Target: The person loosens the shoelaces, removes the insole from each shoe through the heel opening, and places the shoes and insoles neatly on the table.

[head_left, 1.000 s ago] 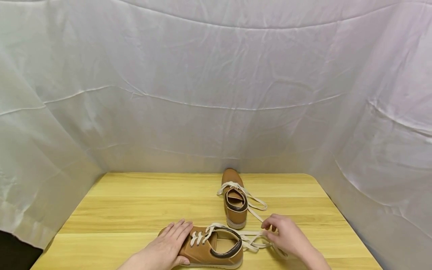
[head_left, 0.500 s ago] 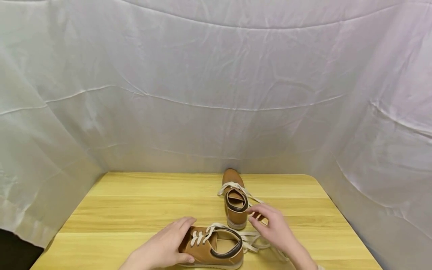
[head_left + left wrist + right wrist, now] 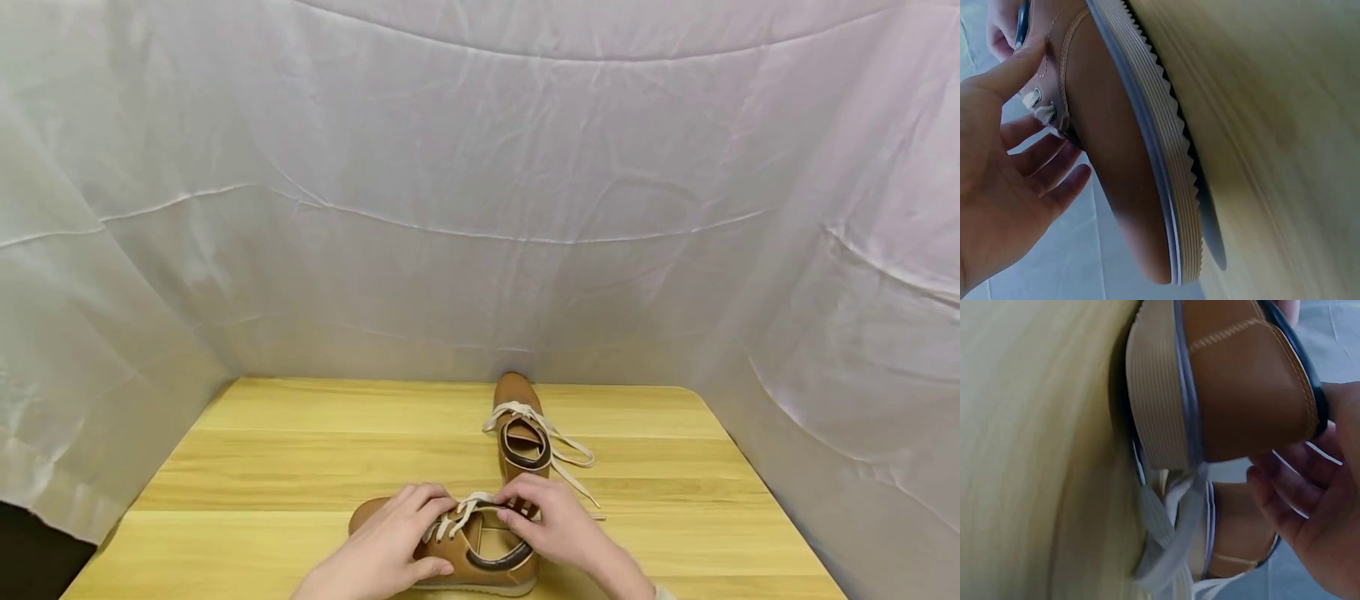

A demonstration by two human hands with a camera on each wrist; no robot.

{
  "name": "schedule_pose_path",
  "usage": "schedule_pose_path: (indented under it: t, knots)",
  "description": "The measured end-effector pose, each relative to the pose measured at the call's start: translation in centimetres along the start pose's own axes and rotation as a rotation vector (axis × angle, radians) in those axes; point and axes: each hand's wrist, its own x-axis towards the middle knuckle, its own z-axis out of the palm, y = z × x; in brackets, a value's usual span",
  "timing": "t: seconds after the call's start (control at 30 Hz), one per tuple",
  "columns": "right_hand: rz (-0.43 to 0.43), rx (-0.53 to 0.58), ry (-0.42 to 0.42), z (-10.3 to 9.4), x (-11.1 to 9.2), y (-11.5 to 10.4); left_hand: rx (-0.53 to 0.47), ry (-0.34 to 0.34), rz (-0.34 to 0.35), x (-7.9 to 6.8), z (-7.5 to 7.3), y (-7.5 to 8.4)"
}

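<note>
A brown low-cut shoe with cream laces and a dark padded collar lies sideways at the table's front, toe to the left. My left hand holds its laced front, thumb on the near side and fingers over the far side. At the collar's far rim, my right hand pinches with thumb and forefinger, close beside the cream laces. Loose laces trail past the heel in the right wrist view. The matching shoe stands just behind, toe pointing away, its heel partly covered by my right hand.
The wooden table spreads to both sides of the shoes. A long lace from the rear shoe loops out to its right. Pale grey cloth hangs behind and at both sides of the table.
My right hand has let go of the loose laces and moved left to the near shoe's collar. My left hand, flat on the shoe's front before, has shifted right and bent its fingers around it.
</note>
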Motion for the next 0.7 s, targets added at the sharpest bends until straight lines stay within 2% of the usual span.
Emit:
schedule_pose_path:
  t: [0.27,0.43,0.57,0.7]
  knots:
    - [0.061,-0.008,-0.009,0.3,-0.1,-0.4,0.055,0.03,0.071,0.2,0.5,-0.5]
    - [0.121,0.034,-0.032,-0.1,-0.3,-0.7,0.04,0.029,0.105,0.4,0.4,-1.0]
    - [0.167,0.078,-0.051,-0.2,-0.6,-1.2,0.028,0.038,0.106,0.7,0.4,-1.5]
    - [0.23,0.123,-0.052,0.0,-0.8,-1.9,0.053,0.085,0.08,1.1,0.3,-2.1]
